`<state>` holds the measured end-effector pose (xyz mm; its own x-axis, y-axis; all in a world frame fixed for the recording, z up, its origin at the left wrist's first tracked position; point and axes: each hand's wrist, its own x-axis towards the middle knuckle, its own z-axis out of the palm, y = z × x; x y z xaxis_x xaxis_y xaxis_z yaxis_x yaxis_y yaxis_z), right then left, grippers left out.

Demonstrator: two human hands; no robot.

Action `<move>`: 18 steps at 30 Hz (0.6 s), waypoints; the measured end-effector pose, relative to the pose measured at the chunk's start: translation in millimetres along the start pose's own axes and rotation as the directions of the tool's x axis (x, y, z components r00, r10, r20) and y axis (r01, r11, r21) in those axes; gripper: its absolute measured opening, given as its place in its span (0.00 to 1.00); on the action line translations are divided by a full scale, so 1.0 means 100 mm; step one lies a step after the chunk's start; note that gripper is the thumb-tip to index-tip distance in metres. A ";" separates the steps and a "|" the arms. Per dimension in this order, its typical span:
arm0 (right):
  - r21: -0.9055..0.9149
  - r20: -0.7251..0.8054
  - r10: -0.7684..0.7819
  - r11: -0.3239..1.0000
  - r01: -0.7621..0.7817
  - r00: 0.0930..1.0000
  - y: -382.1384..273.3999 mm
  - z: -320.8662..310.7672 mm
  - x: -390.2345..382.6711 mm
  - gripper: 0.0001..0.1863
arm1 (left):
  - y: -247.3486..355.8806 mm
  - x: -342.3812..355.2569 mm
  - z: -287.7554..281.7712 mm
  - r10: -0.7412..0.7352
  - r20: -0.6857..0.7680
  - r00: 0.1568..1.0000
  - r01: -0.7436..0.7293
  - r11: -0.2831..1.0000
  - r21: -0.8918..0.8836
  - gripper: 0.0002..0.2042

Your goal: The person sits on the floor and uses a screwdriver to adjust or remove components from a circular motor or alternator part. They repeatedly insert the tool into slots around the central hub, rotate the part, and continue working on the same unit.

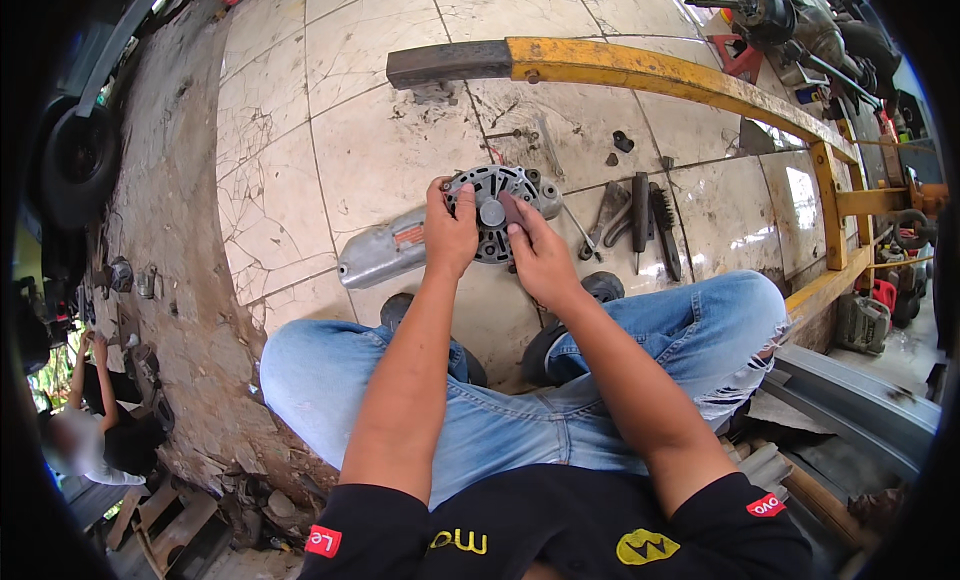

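A round slotted metal housing [492,247] with a central hub rests on a long grey metal body [365,254] with an orange label, on the tiled floor. My left hand [450,230] grips the housing's left side, thumb on its face. My right hand [540,250] holds a small reddish-brown piece [511,207], which looks like abrasive paper, against the face beside the hub. Right of the housing lie a thin rod [582,231], a dark handled tool [640,210], a wire brush [664,230] and other hand tools.
A yellow steel frame [650,70] arches across the back and down the right. Machinery [755,15] and a red stand [738,58] stand at the back right, a steel beam [865,390] at lower right, a tyre [75,160] at left. Another person [120,430] sits at lower left.
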<state>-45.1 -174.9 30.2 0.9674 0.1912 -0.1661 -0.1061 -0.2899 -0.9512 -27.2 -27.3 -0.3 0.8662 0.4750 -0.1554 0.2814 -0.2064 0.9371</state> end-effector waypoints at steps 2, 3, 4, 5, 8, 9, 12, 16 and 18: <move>0.019 0.020 0.011 1.000 -0.011 1.000 -0.01 -0.04 -0.03 0.22 | 0.01 -0.04 -0.01 0.006 -0.014 1.000 -0.005 0.999 0.039 0.22; 0.027 0.029 0.018 0.999 -0.019 0.999 0.00 -0.09 -0.04 0.22 | 0.06 -0.06 0.02 0.008 -0.024 1.000 -0.006 0.998 0.068 0.22; -0.016 0.059 0.040 0.999 -0.039 0.997 0.19 -0.10 -0.09 0.24 | 0.08 -0.07 0.03 0.010 -0.034 0.999 -0.007 0.995 0.097 0.22; 0.005 0.052 -0.014 1.000 0.014 0.999 0.19 -0.09 -0.09 0.24 | 0.08 -0.06 0.03 0.027 -0.031 0.999 -0.024 0.996 0.083 0.22; 0.054 0.096 -0.018 0.998 0.013 0.995 -0.01 -0.05 -0.05 0.28 | 0.05 -0.02 0.01 0.053 -0.027 0.998 -0.051 0.997 0.064 0.22; 0.067 0.102 -0.026 0.998 0.019 0.994 -0.11 -0.05 -0.01 0.28 | 0.06 0.02 0.00 0.053 -0.026 0.998 -0.051 0.996 0.078 0.22; 0.120 0.130 -0.059 0.992 0.043 0.990 -0.16 -0.05 -0.01 0.29 | 0.07 0.06 0.04 0.065 -0.042 0.997 -0.061 0.994 0.087 0.22; 0.089 0.169 -0.085 0.993 0.071 0.982 -0.09 -0.06 -0.08 0.30 | 0.03 0.07 0.03 0.025 -0.010 1.000 -0.024 0.996 0.090 0.24; 0.033 0.168 -0.006 0.999 0.001 0.986 -0.21 -0.07 0.01 0.30 | 0.03 0.08 0.00 0.019 -0.008 1.000 -0.018 0.996 0.090 0.24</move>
<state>-40.4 -174.8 52.1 0.9156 0.3479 -0.2017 -0.1130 -0.2589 -0.9593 -19.2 -23.8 1.5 0.8681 0.4776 -0.1352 0.3017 -0.2915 0.9077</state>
